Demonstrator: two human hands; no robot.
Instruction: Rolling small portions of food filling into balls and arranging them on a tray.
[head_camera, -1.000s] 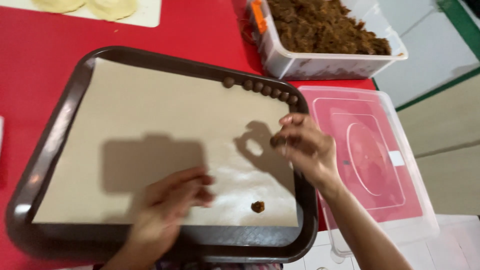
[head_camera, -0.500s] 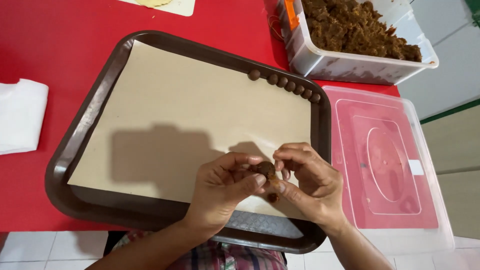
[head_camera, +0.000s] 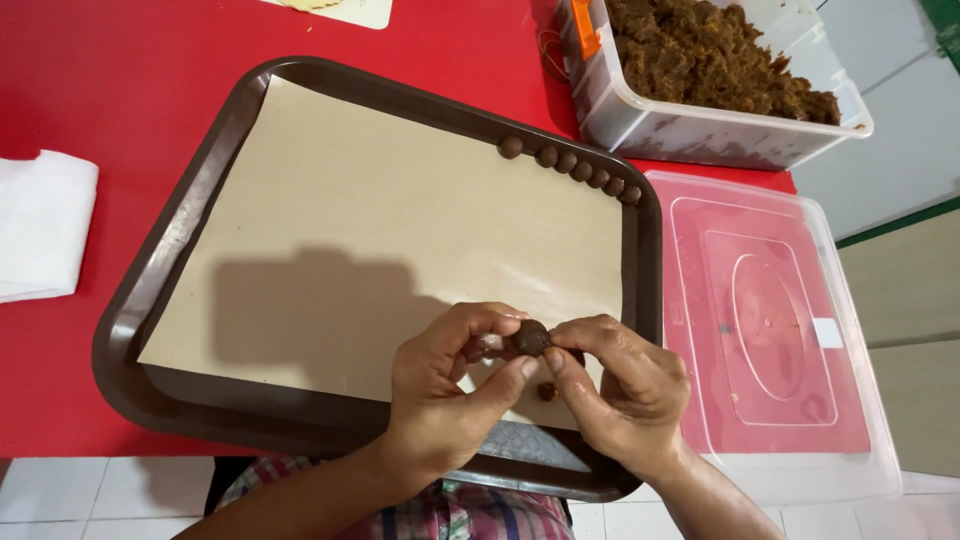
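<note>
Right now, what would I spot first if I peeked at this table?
First, the two hands at the tray's near edge: the left hand and right hand pinch one small brown ball between their fingertips. Behind them, a row of balls lines the far corner of the paper-lined brown tray. A clear tub of brown mixture stands beyond, on the red table.

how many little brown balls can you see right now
8: six in a row along the tray's far right edge, one held between both hands, one on the paper under them. Hands may hide more.
</note>
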